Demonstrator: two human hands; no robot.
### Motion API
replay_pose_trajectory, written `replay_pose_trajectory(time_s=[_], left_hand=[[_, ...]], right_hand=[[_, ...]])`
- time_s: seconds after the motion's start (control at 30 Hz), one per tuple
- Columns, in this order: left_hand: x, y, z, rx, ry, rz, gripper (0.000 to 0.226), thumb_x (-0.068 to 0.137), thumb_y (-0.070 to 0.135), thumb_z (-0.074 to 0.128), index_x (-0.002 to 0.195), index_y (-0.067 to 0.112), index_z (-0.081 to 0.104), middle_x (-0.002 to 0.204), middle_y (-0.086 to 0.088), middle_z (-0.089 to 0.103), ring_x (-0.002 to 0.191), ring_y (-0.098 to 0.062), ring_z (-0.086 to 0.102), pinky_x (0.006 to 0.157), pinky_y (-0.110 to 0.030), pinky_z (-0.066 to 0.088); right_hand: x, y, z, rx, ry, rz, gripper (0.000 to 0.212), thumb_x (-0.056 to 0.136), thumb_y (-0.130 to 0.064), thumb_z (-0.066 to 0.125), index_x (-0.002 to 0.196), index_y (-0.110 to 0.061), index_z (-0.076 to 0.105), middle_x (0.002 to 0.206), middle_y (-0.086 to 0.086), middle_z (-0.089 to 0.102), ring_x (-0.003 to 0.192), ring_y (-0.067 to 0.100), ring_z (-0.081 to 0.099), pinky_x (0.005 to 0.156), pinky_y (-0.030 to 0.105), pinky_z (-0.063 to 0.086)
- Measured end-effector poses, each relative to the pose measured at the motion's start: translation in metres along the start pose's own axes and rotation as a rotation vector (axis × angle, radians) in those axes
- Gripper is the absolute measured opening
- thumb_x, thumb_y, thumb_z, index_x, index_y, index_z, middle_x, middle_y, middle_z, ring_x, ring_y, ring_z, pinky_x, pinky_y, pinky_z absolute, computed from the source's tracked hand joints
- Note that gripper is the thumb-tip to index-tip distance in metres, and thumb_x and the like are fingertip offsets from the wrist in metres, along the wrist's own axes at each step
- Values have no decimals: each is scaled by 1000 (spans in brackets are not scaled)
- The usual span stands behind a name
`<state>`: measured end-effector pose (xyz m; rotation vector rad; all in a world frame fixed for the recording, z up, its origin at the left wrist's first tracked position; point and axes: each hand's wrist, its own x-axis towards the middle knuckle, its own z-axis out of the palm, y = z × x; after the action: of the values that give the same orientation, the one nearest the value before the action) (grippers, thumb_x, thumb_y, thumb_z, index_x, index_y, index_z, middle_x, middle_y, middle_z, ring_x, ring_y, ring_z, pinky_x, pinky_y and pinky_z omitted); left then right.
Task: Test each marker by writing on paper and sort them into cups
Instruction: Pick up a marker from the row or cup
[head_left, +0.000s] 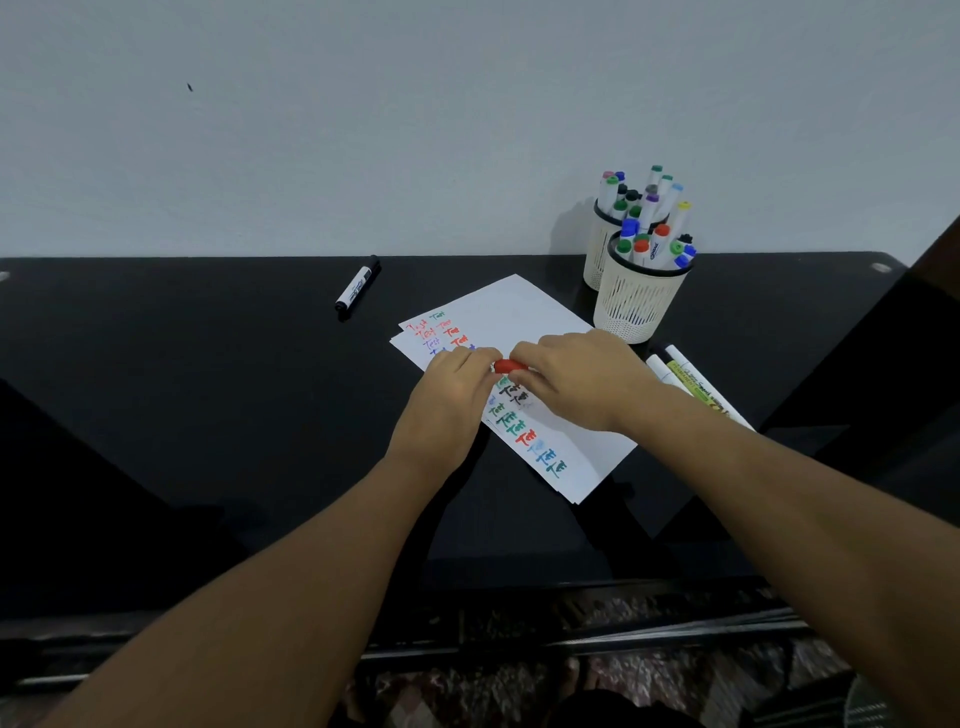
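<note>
Black glossy table (208, 389) against a pale wall (363, 130). Paper (524, 312) at centre, lined with coloured test marks. Over it, left hand (452, 395) and right hand (576, 379) both pinch a red marker (509, 366). Two cups (636, 306) of markers at two o'clock; black marker (357, 283) at eleven; two loose markers (691, 379) near the right edge.

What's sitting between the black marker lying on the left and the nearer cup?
In the head view, only the far corner of the paper lies between the black marker and the nearer cup; the rest is bare black table.
</note>
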<state>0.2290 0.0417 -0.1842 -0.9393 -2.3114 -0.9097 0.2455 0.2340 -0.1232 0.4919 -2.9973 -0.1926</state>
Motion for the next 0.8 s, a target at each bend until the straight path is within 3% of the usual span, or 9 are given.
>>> replay_pose_trajectory(time_s=[0.13, 0.3, 0.4, 0.47, 0.53, 0.6, 0.7, 0.77, 0.8], left_hand=[[0, -3, 3, 13, 27, 24, 21, 102, 13, 53, 117, 4, 65, 104, -10, 67, 91, -30, 60, 74, -45, 56], [0, -7, 4, 85, 18, 190, 19, 93, -1, 67, 112, -2, 68, 108, -10, 70, 92, -29, 62, 80, -47, 55], [1, -6, 3, 69, 16, 162, 15, 97, 2, 61, 110, 2, 68, 105, -7, 69, 90, -27, 59, 80, -43, 52], [1, -5, 4, 29, -6, 58, 15, 102, 10, 57, 113, 6, 67, 104, -5, 68, 91, -25, 57, 80, -41, 50], [1, -6, 4, -23, -26, -140, 18, 104, 18, 56, 117, 10, 65, 103, -3, 66, 95, -21, 53, 80, -40, 50], [1, -7, 6, 12, -13, -225, 20, 103, 21, 58, 119, 11, 63, 105, -3, 63, 97, -19, 50, 82, -37, 50], [1, -9, 8, 74, 13, -279, 20, 98, 23, 63, 113, 10, 63, 103, -3, 59, 96, -19, 46, 80, -35, 49], [0, -9, 8, 105, 14, -339, 15, 94, 23, 65, 103, 11, 63, 99, -2, 54, 94, -20, 42, 77, -39, 50], [-1, -9, 8, 120, 7, -372, 14, 93, 24, 65, 99, 12, 63, 98, -1, 52, 93, -20, 41, 77, -40, 50]], right_hand=[[1, 0, 1, 37, -26, 12, 35, 110, -51, 27, 122, -28, 50, 89, -4, 56, 83, 18, 57, 58, 31, 33], [-10, 1, -3, 28, -36, 58, 41, 106, -63, 21, 109, -34, 51, 70, -8, 52, 63, 12, 52, 51, 30, 30], [-10, 0, -1, -38, 2, 96, 45, 103, -68, 19, 112, -38, 51, 69, -7, 54, 65, 18, 56, 52, 30, 36], [-7, -1, -1, -24, 19, 98, 45, 105, -65, 21, 128, -39, 48, 84, -6, 65, 76, 21, 63, 57, 32, 42], [-6, 1, -5, 125, 14, 136, 43, 108, -51, 27, 148, -33, 32, 101, -1, 66, 85, 23, 64, 63, 36, 44], [-7, 3, -9, 335, 30, 183, 41, 108, -29, 34, 147, -31, 25, 102, 3, 61, 79, 22, 60, 66, 39, 46], [-10, 5, -9, 584, 51, 226, 31, 105, -12, 35, 125, -33, 48, 107, 7, 63, 86, 22, 64, 74, 39, 53], [-12, 3, -5, 881, 65, 347, 33, 105, -12, 37, 111, -28, 64, 113, 1, 66, 99, 18, 69, 75, 26, 56], [-14, 2, -3, 1039, 72, 411, 35, 104, -12, 38, 110, -29, 67, 112, -1, 68, 101, 15, 70, 80, 27, 58]])
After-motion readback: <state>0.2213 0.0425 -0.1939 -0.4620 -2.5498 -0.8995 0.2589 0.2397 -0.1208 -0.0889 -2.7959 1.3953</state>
